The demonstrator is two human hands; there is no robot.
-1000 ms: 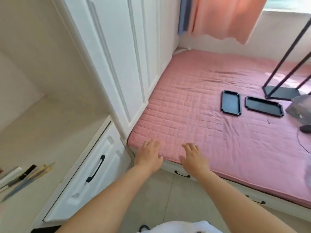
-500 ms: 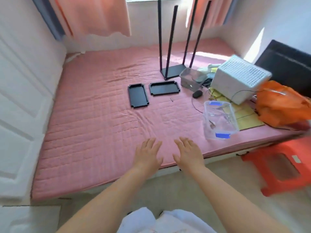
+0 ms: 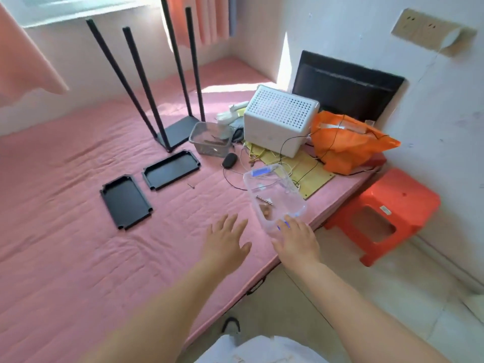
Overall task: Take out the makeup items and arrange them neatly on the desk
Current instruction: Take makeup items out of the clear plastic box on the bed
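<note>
Clear plastic box with blue latches (image 3: 276, 199) on pink quilted mattress (image 3: 78, 244): being reached for, right hand (image 3: 297, 243) touching, left hand (image 3: 226, 241) spread empty. Next, probably gripping and lifting.

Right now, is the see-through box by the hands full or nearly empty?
Nearly empty. Through the clear plastic box you see mostly the pink mattress; only a few small things lie inside. What they are, I cannot tell.

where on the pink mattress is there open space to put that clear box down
Widest bare stretch: the near-left pink mattress, in front of the two black trays and beside the left hand. It is crowded far right, around the white perforated box, orange bag, cables and yellow board.
</note>
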